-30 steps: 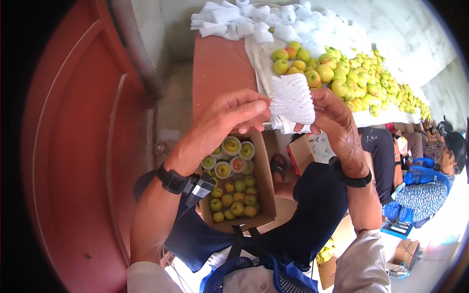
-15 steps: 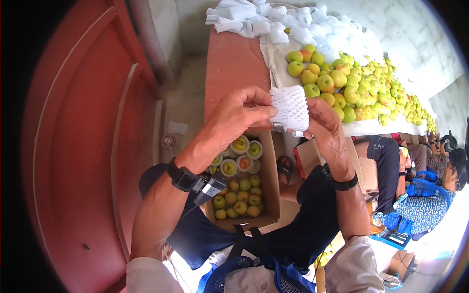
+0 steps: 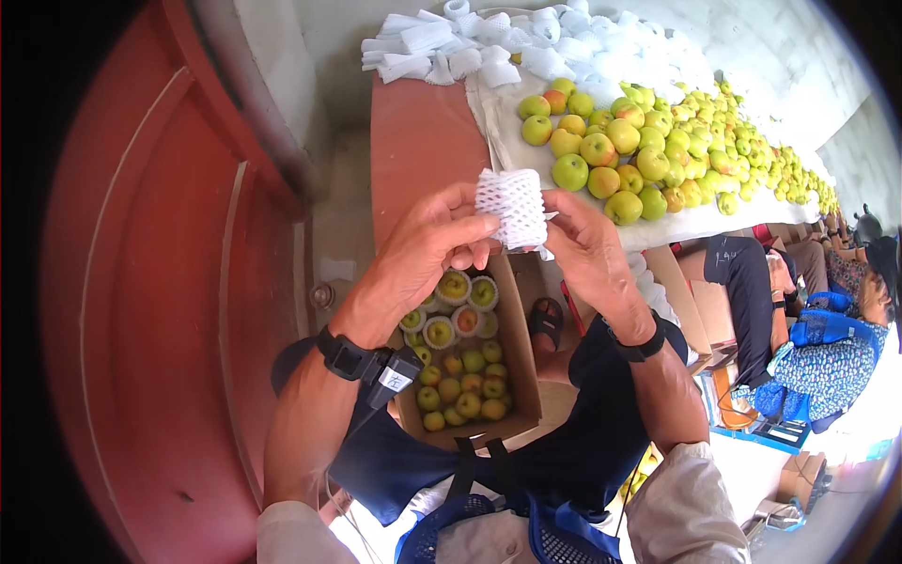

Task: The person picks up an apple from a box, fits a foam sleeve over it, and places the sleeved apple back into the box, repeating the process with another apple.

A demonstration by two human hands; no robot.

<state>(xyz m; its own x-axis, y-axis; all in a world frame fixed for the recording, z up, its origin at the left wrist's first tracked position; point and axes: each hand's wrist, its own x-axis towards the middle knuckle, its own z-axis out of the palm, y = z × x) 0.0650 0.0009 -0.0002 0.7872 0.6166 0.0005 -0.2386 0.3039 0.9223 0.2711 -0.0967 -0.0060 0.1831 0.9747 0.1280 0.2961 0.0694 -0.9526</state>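
Note:
A white foam net sleeve [image 3: 512, 209] is held up in front of me, above the near edge of the table. My left hand [image 3: 434, 233] pinches its left side between thumb and fingers. On the opposite side, my right hand [image 3: 584, 246] grips the sleeve with curled fingertips. Whether anything sits inside the mesh I cannot tell. Below my hands, between my legs, stands an open cardboard box [image 3: 526, 362]. Bare yellow-green apples [image 3: 467, 404] fill its near part, and several apples in foam nets [image 3: 439, 332] lie at its far end.
A long heap of apples [image 3: 648, 150] covers a white cloth on the red table [image 3: 413, 141]. Behind it lies a pile of foam sleeves [image 3: 554, 42]. A red door [image 3: 150, 310] is close on my left. Other people [image 3: 827, 367] sit along the table to the right.
Both hands and the foam sleeve appear further left in view. The camera view has also shifted slightly. Both hands still hold the sleeve.

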